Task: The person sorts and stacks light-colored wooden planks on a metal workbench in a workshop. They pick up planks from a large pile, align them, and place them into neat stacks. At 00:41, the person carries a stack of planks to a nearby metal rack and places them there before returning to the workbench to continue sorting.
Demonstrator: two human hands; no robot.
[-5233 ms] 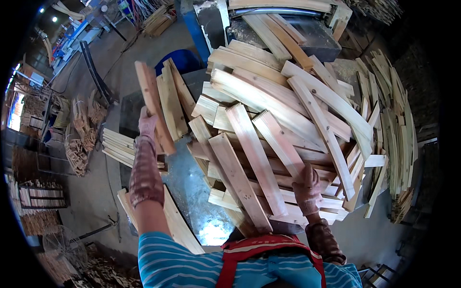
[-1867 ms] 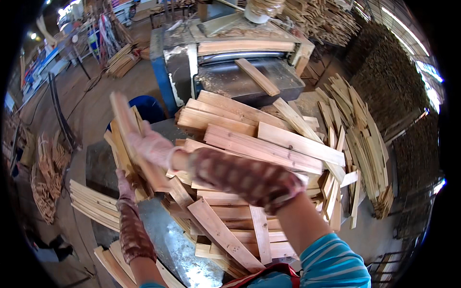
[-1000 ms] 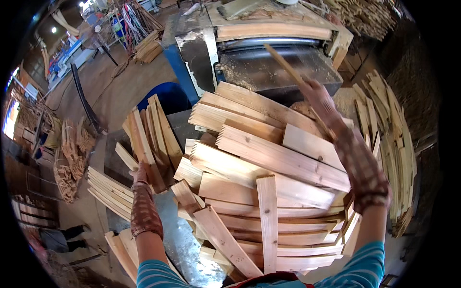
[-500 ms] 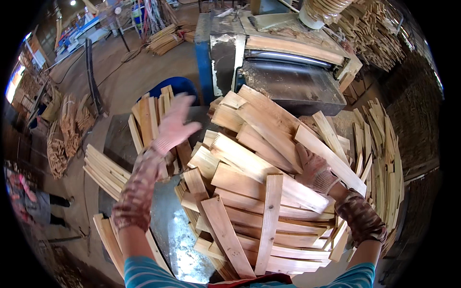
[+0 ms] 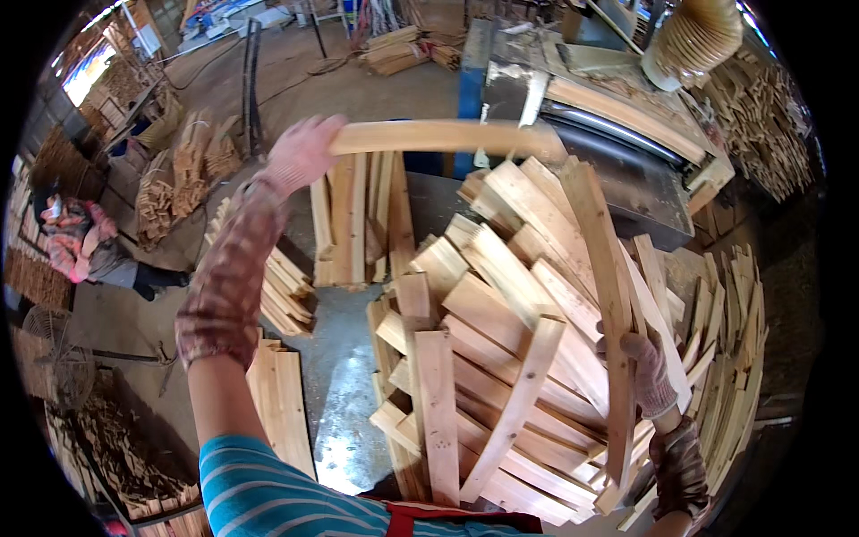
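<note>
Gloved in pink, my left hand [image 5: 302,154] grips the left end of a wooden board [image 5: 429,138]. That board reaches out sideways to the right, above a small stack of boards [image 5: 344,219], and its far end is blurred. My right hand [image 5: 649,369], also gloved, is closed round a second wooden board [image 5: 598,259], which stands tilted above the pile with its long side toward me. Beneath both lies a large untidy pile of pale wooden boards [image 5: 488,313], some with finger-jointed ends. Part of my right hand's fingers is hidden behind its board.
Behind the pile stands a planer-like machine [image 5: 617,170] with a dark bed and a ribbed hose [image 5: 698,40]. More boards [image 5: 729,376] stand at the right. A metal table [image 5: 340,376] bears the pile. At far left are bundled sticks [image 5: 183,174], a fan [image 5: 58,353] and another person [image 5: 85,237].
My left hand, open and blurred before, now grips a board. The right hand has raised a board from the pile. The whole view has swung left.
</note>
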